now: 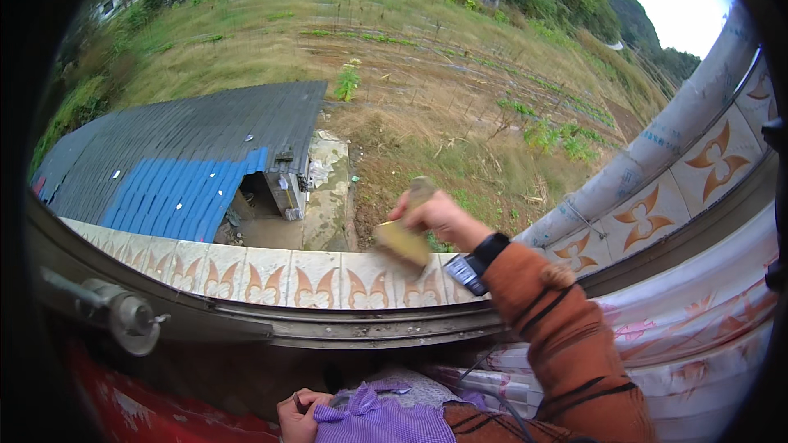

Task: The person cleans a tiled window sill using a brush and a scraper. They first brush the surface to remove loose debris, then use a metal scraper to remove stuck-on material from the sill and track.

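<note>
My right hand [439,217] reaches out over the tiled ledge [316,279], its fingers wrapped round the handle of a brush [404,244]. The brush has a wide yellowish head, blurred by motion, just above the ledge's outer edge; whether it touches the tiles I cannot tell. A black band with a small dark device [466,273] sits on my right wrist, below an orange-brown sleeve. Low in the picture, my left hand [297,417] is closed beside a purple checked cloth [382,418] at my body. What its fingers hold is hidden.
A metal window track [386,330] runs along the near side of the ledge. A round metal fitting [135,321] juts in at left, and a wrapped pipe [640,164] rises at right. Plastic-wrapped material [681,312] lies at right. Beyond the ledge, a shed roof [185,184] lies lower down.
</note>
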